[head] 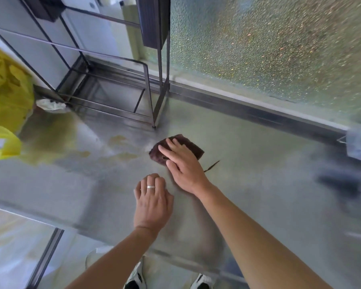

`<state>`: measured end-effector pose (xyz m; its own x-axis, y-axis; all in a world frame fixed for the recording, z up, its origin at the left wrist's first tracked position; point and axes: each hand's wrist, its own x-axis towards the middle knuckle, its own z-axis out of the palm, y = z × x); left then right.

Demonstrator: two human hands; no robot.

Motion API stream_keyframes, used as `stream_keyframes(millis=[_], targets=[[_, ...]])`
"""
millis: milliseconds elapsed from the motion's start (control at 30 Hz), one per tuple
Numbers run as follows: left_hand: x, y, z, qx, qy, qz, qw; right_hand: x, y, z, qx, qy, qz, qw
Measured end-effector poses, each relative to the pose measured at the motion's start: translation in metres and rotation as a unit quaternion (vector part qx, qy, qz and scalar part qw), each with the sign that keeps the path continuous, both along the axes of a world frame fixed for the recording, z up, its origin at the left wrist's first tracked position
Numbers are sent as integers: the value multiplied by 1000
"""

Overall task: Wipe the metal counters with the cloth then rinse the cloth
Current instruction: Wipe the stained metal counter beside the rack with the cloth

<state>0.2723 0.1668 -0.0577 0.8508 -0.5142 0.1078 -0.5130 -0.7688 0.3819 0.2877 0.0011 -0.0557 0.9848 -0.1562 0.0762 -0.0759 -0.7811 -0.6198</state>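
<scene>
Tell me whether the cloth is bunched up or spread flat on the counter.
Mostly flat. The dark cloth lies pressed on the metal counter under the right hand; its corners show beyond the fingers.

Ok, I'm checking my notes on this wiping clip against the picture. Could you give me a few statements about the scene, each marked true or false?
1. The right hand presses flat on the dark cloth. True.
2. The left hand holds the cloth. False: it rests on the metal counter, apart from the cloth.
3. A ring is on the left hand. True.
4. The yellow plastic bag lies right of the cloth. False: it is at the far left.
5. A wire rack stands behind the cloth. True.
</scene>
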Motion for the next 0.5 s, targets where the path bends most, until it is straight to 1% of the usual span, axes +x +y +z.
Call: stream_keyframes(millis=[100,167,267,333,400,500], targets=[[-1,1,0,4,1,-3,1000,-11,11,3,-33,-3,23,999],[0,7,-2,-1,-7,-10,1000,-22,21,7,-37,3,22,999],[-1,21,-4,-3,-27,-46,999,-54,44,11,-43,-5,12,999],[-4,30,-6,11,-38,-74,996,-71,57,10,-77,-18,-9,997],[-6,32,-6,19,-31,-84,996,-77,61,9,-120,-27,-28,992],[-5,29,-5,9,-23,-81,996,-61,47,6,-160,-33,-4,987]])
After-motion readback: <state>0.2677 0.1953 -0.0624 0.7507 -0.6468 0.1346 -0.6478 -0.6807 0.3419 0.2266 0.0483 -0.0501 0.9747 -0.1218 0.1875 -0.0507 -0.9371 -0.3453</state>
